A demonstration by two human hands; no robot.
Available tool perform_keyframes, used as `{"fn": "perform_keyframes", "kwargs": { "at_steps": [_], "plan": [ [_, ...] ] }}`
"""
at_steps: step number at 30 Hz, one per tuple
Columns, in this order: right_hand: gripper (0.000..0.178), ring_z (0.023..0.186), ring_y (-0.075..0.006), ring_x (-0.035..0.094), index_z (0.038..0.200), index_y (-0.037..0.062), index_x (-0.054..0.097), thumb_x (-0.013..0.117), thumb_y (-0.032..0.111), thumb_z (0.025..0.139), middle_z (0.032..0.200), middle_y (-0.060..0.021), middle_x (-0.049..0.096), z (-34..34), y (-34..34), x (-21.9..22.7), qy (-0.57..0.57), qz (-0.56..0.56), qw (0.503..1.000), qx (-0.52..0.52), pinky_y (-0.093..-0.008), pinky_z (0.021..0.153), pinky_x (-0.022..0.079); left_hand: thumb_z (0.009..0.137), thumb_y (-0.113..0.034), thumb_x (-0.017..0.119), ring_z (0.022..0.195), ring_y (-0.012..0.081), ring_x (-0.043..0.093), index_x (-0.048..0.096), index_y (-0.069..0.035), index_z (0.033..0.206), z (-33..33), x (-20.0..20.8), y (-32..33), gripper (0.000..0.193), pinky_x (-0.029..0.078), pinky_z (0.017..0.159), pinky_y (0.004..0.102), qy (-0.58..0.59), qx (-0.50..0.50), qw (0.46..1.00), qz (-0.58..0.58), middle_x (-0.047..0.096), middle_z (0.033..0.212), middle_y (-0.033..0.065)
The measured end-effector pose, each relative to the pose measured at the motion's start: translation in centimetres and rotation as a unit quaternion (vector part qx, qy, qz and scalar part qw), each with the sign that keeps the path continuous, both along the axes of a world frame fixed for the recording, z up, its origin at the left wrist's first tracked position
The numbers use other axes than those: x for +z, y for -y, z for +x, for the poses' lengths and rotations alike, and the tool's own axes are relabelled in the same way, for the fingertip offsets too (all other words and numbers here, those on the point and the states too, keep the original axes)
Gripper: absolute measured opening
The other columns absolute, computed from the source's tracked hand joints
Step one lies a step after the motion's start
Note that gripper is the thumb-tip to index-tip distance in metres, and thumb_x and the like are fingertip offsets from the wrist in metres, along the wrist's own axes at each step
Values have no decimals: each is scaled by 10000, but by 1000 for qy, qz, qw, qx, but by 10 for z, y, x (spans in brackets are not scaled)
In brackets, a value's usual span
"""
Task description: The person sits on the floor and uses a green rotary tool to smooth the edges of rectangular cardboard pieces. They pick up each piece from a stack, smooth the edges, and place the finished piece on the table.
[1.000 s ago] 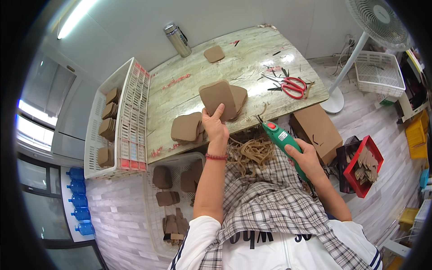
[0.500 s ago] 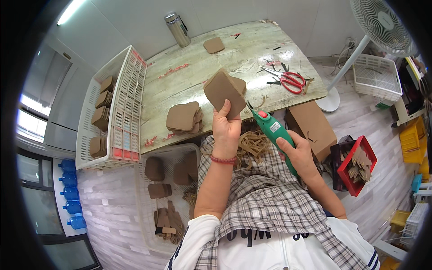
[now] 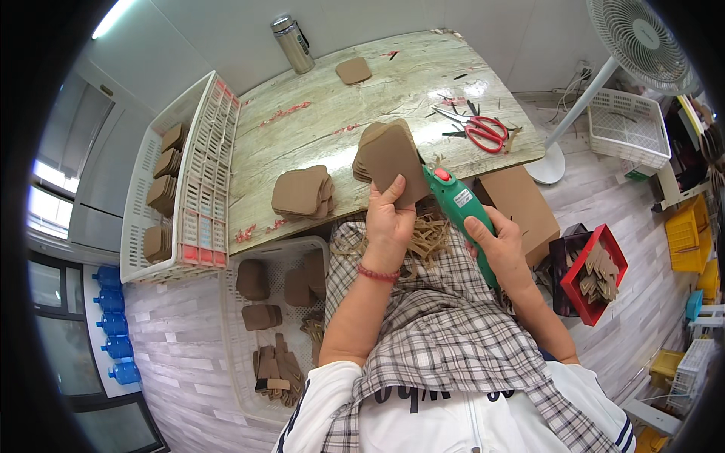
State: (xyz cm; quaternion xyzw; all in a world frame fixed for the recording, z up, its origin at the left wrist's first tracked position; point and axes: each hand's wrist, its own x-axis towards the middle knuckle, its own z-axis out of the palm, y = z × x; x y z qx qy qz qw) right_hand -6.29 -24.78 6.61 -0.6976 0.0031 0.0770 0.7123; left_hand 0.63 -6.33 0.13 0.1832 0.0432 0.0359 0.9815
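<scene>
My left hand (image 3: 389,226) pinches a flat brown piece (image 3: 396,160) with rounded corners, thumb on top, over the table's near edge. A stack of similar brown pieces (image 3: 362,155) shows partly behind it. My right hand (image 3: 498,245) is wrapped round a green handheld electric cutter (image 3: 458,200) with a red button. The cutter's dark tip meets the right edge of the held piece; whether it bites in, I cannot tell. Curled brown trimmings (image 3: 432,235) lie on my checked apron below. Another stack of brown pieces (image 3: 300,191) rests on the table to the left.
Red-handled scissors (image 3: 485,134) lie among dark scraps on the table (image 3: 317,128). A single brown piece (image 3: 353,71) and a steel flask (image 3: 293,45) stand farther back. White crates (image 3: 204,177) flank the left. At right are a cardboard box (image 3: 521,204), a red-rimmed box (image 3: 619,257) and a fan (image 3: 646,34).
The held piece has turned and shifted slightly right, its right edge now against the cutter's tip. More of the stack behind shows on its left. Both hands keep their hold.
</scene>
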Motion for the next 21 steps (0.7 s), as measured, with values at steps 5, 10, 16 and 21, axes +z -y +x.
{"fn": "perform_keyframes", "kwargs": {
  "at_steps": [5,10,16,21],
  "plan": [
    [341,561,-49,506,1030,-8,641,675,305,898,699,6,566,6,3,2,4,-9,1000,-23,-210,512,417,873,69,591,1123,219,588,534,-69,1214,-9,-9,10,372,493,988,363,-2,-23,1000,15,602,1216,78],
    [338,563,-50,506,1014,-2,635,669,314,899,686,8,561,11,12,5,2,5,1000,-18,-208,518,419,864,71,599,1076,219,617,558,-63,1179,-14,-6,14,346,515,952,386,5,-41,998,56,631,1162,82],
    [328,585,-63,516,1032,-23,619,659,279,909,717,-10,562,5,33,19,-32,12,999,32,-223,517,426,816,121,608,961,198,665,581,-25,1152,-11,-2,-18,368,571,837,344,14,-64,979,192,667,1086,85],
    [330,613,-66,531,1098,-32,604,640,241,916,760,-16,565,1,51,19,-32,-58,994,93,-222,531,434,805,130,598,928,148,659,597,-7,1147,-7,8,-49,368,551,809,284,30,-101,937,333,675,1046,66]
  ]
}}
